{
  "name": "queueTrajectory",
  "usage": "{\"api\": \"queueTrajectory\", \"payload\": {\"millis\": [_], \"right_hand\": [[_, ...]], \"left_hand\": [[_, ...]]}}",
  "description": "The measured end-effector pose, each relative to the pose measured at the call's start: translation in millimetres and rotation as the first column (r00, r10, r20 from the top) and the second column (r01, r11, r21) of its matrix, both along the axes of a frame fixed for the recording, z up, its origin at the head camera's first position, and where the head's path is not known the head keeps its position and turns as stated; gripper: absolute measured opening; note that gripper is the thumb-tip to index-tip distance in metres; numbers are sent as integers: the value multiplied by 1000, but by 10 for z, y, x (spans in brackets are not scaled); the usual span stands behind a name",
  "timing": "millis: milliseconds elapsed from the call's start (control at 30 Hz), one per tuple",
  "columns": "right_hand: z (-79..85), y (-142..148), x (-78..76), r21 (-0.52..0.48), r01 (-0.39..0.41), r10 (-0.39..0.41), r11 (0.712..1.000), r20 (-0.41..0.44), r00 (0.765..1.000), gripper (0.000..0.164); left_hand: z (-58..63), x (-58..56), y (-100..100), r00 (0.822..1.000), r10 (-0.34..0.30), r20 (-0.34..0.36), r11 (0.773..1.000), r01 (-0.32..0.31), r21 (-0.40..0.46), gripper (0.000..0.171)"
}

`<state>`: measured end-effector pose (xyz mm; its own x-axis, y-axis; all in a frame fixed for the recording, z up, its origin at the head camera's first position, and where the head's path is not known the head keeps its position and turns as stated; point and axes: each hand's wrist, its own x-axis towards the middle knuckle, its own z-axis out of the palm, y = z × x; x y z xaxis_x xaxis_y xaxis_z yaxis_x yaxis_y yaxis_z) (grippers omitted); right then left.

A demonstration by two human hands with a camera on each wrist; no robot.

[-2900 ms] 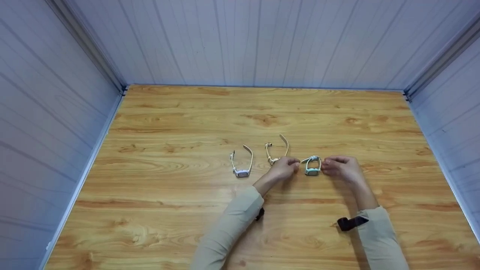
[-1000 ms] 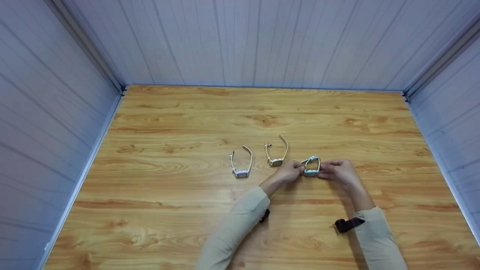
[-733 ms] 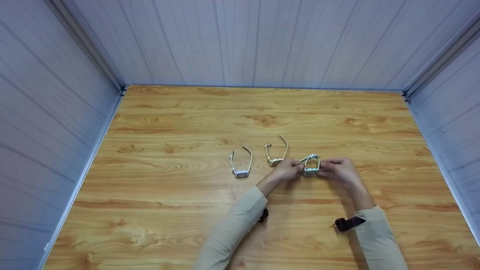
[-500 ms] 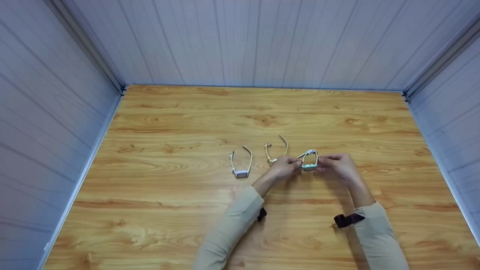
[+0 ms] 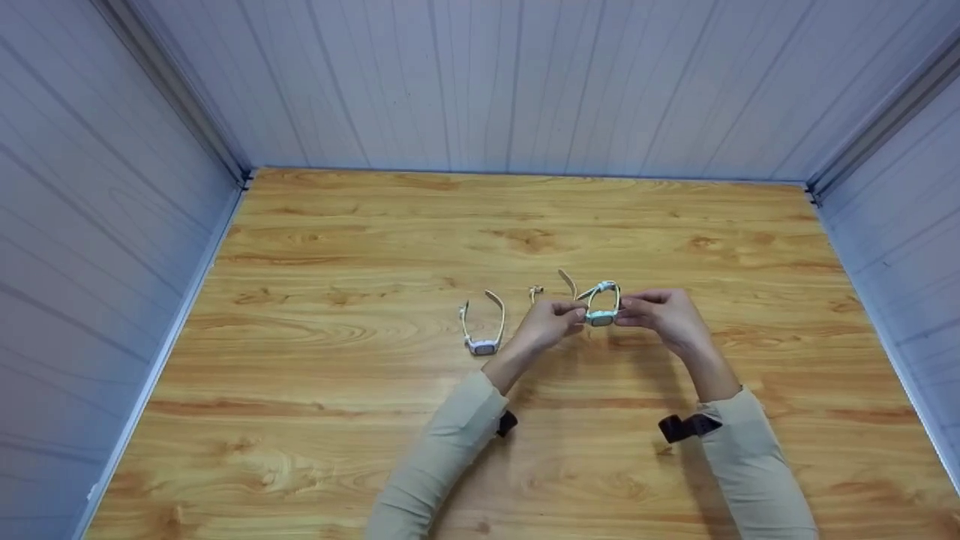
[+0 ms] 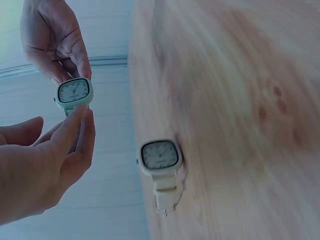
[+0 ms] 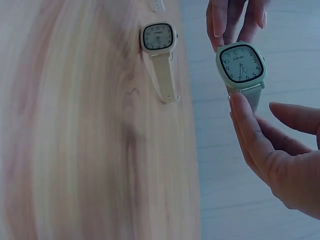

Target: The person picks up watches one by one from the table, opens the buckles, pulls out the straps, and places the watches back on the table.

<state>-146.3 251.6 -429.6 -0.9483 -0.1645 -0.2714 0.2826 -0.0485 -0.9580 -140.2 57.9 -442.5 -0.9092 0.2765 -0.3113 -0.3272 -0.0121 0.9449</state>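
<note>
A mint-green wristwatch [image 5: 601, 318] with its pale strap buckled into a loop is held between the two hands above the table. The left hand [image 5: 546, 328] grips its left side by the fingertips, while the right hand [image 5: 667, 316] grips the right side. Both wrist views show the face of the mint-green watch [image 7: 241, 65] turned toward the person. Beneath the left hand lies a cream wristwatch [image 7: 161, 75], its strap undone; in the head view the hand hides its dial, leaving the strap ends in sight. Farther left lies a whitish-lilac wristwatch [image 5: 484, 348], also unbuckled.
The wood-grain table [image 5: 360, 240] carries the watches near its middle. Pale panel walls [image 5: 480, 82] rise at the back and on both sides. Dark wrist-worn devices [image 5: 684, 427] sit under the beige sleeves [image 5: 754, 465].
Both hands have taken hold of the mint-green watch, raised it, and moved it left and toward the back. The left hand now covers most of the cream watch.
</note>
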Motion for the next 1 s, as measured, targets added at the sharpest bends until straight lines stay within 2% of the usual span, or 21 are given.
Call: {"api": "queueTrajectory", "payload": {"millis": [133, 233, 400, 533, 800, 1000], "right_hand": [[69, -94, -22, -18, -18, 18, 1000, -13, 1000, 13], [109, -160, -42, -28, -33, 33, 999, -18, 999, 21], [156, -245, -65, -51, -46, 46, 998, -8, 999, 34], [170, -297, -68, -50, -55, 55, 997, -16, 998, 33], [154, -392, -67, -78, -56, 55, 995, -17, 998, 35], [142, -433, -64, -98, -67, 64, 993, -29, 998, 34]], "left_hand": [[76, -7, -108, 999, 33, -22, 999, -33, -26, 21], [108, -5, -174, 997, 62, -38, 997, -64, -46, 21], [135, 10, -251, 994, 103, -32, 994, -104, -33, 21], [166, 21, -307, 992, 121, -23, 992, -122, -17, 21], [185, 40, -369, 984, 157, -83, 988, -156, 18, 20], [186, 33, -392, 980, 191, -62, 981, -189, 47, 20]]}}
